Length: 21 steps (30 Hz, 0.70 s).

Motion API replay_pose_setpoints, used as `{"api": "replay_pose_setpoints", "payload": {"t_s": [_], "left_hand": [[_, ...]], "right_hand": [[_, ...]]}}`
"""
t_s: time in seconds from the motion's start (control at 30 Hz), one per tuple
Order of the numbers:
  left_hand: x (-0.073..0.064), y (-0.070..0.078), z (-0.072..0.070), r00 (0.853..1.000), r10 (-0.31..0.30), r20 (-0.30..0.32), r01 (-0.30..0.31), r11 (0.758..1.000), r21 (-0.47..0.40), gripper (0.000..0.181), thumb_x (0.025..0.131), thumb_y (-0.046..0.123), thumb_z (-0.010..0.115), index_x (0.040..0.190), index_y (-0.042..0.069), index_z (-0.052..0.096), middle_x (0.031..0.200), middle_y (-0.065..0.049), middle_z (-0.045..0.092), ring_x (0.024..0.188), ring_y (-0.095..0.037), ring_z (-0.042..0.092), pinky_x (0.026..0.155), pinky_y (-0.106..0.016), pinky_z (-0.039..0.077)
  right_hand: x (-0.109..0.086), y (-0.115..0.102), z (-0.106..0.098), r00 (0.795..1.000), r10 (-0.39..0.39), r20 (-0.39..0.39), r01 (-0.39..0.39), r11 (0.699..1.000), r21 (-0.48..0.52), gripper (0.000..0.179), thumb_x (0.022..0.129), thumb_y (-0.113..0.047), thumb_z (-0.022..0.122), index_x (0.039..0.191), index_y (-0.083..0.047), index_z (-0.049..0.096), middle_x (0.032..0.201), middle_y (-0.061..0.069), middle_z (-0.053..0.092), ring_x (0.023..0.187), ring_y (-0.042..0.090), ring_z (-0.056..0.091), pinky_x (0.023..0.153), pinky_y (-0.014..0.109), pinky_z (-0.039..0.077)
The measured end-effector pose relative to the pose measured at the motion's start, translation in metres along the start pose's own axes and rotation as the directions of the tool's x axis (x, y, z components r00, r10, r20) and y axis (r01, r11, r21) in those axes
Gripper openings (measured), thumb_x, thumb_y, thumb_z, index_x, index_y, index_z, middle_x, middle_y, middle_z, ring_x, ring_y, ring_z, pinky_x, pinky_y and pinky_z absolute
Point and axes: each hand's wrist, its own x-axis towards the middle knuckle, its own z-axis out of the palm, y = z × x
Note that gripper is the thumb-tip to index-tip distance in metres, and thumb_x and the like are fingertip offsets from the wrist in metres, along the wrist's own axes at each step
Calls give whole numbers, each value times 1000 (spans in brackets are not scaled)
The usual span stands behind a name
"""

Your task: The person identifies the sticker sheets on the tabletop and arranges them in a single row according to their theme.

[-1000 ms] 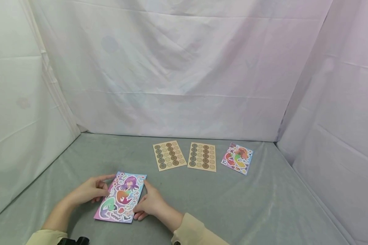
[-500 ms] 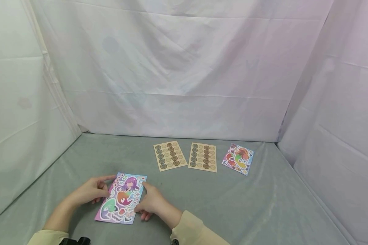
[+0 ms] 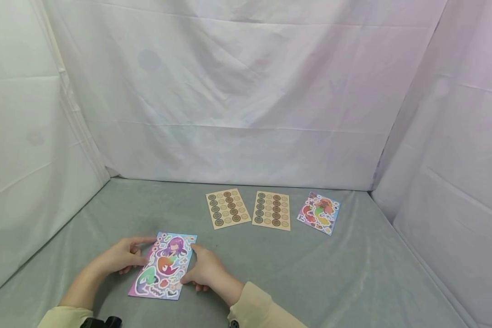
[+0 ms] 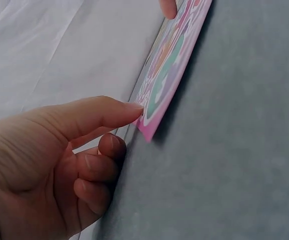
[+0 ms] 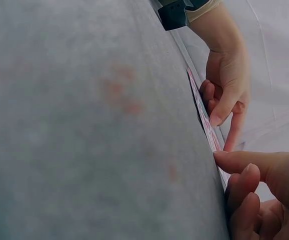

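A mermaid sticker sheet (image 3: pixel 166 265) in pink, purple and blue lies at the front left of the table, between both hands. My left hand (image 3: pixel 123 256) holds its left side, the index finger at the top corner and the thumb on the edge. On the other side my right hand (image 3: pixel 207 269) grips the right edge, thumb low and index finger near the upper corner. In the left wrist view, the left thumb (image 4: pixel 119 111) rests on the sheet's edge, and a shadow shows under its pink border. The right wrist view shows the sheet almost edge-on.
Two tan sheets of round stickers, a left one (image 3: pixel 228 208) and a right one (image 3: pixel 271 210), lie at the back middle. Another mermaid sticker sheet (image 3: pixel 319 212) lies to their right. White cloth walls (image 3: pixel 246 91) surround the grey tabletop (image 3: pixel 311 278).
The right hand's lower fingers have drawn back from the sheet's edge and tucked beneath the hand. The sheet and left hand have hardly moved.
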Motion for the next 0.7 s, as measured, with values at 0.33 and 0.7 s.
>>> {"api": "replay_pose_setpoints", "payload": {"t_s": [0.33, 0.7], "left_hand": [[1, 0, -2, 1000, -14, 17, 14, 1000, 20, 67, 80, 15, 75, 136, -9, 46, 54, -1, 49, 39, -8, 40, 36, -22, 37], [3, 2, -1, 1000, -17, 18, 17, 1000, 25, 67, 80, 14, 75, 134, -10, 46, 53, -2, 51, 38, -8, 42, 36, -21, 37]], "right_hand": [[-2, 1, -2, 999, -42, -15, 41, 996, -83, 84, 66, -15, 87, 141, -12, 48, 71, 8, 62, 32, 12, 46, 31, 25, 40], [-4, 2, -7, 999, -47, 18, 49, 990, -132, 79, 72, -19, 85, 141, -12, 47, 65, 3, 57, 33, 13, 48, 32, 25, 39]]}}
